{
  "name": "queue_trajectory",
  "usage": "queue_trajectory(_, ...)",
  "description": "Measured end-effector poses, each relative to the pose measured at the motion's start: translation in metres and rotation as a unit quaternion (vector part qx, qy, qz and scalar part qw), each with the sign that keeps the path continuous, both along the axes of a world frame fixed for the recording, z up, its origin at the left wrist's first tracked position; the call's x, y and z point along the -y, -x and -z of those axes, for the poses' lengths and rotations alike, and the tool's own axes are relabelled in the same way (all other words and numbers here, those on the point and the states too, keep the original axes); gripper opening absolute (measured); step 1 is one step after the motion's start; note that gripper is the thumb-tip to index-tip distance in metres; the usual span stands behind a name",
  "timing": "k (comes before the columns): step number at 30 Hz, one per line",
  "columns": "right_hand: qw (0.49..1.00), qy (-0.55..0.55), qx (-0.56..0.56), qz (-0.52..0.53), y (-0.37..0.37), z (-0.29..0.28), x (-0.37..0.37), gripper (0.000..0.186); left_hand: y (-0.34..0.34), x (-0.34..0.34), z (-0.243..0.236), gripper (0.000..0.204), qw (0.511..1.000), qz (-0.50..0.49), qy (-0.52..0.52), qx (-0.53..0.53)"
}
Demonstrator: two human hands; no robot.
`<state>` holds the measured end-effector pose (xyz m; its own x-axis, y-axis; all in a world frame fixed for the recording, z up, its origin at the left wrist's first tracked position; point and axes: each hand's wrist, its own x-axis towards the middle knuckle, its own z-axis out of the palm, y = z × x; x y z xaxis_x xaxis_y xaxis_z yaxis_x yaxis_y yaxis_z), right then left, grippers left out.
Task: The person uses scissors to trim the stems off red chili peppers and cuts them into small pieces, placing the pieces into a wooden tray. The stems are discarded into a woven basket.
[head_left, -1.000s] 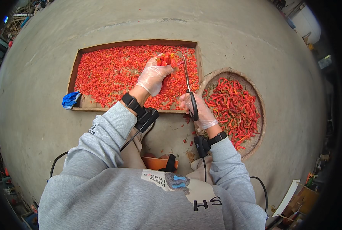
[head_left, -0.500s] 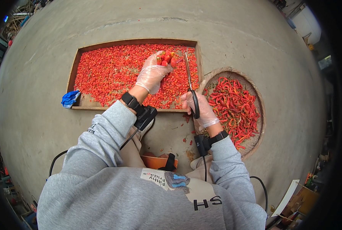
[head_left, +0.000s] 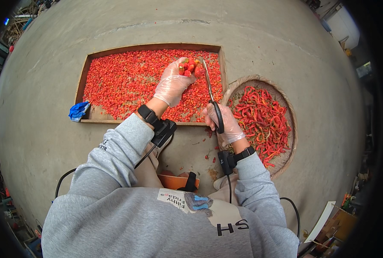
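Observation:
A bunch of red chili peppers [head_left: 189, 68] is gripped in my left hand [head_left: 173, 84], which wears a clear plastic glove. It is held over a wooden tray [head_left: 157, 46] spread with small cut red chili pieces [head_left: 122, 77]. My right hand [head_left: 227, 122], gloved the same way, is closed round the black handles of a pair of scissors [head_left: 211, 86]. The scissors point away from me, and their blades lie right beside the bunch at its right side. Whether the blades touch a pepper I cannot tell.
To the right stands a round woven basket [head_left: 291, 124] with whole red chilies [head_left: 262, 120] in it, its rim close to the tray's corner. A crumpled blue bag [head_left: 78, 111] sits at the tray's near left corner. Chili scraps and stems [head_left: 207, 155] lie on the concrete floor [head_left: 127, 21] between my feet.
My left hand has shifted slightly right, bringing the chili bunch closer to the scissors. The blade tips have moved a little left, towards the bunch.

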<state>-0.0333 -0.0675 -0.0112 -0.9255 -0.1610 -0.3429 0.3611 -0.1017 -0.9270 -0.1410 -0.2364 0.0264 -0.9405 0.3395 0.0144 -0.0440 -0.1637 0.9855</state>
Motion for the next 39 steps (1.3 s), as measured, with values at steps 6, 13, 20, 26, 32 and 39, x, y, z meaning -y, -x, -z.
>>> queue_trajectory(6,0.999,0.012,-0.03,-0.018,-0.001,0.009,-0.003,0.046,-0.002,0.002,-0.005,0.028,0.999,-0.034,-0.006,0.008)
queue_trajectory(13,0.999,-0.01,-0.03,-0.043,0.001,0.009,-0.002,0.045,0.001,0.002,0.002,0.029,1.0,0.01,-0.016,0.0)
queue_trajectory(20,0.999,0.007,-0.013,-0.033,-0.001,0.004,-0.004,0.045,0.004,0.005,0.002,0.028,0.998,-0.022,-0.027,0.051)
queue_trajectory(26,0.998,0.051,-0.01,-0.032,-0.002,0.007,-0.002,0.044,0.006,0.005,0.003,0.028,0.988,-0.043,-0.114,0.092)
queue_trajectory(32,0.998,0.04,0.048,-0.02,0.004,0.005,0.002,0.037,0.008,0.012,0.006,0.032,0.995,-0.042,0.095,0.01)
queue_trajectory(39,0.991,0.124,0.047,0.009,0.0,0.003,0.0,0.023,0.003,0.016,0.015,0.026,0.995,-0.036,-0.074,0.064)
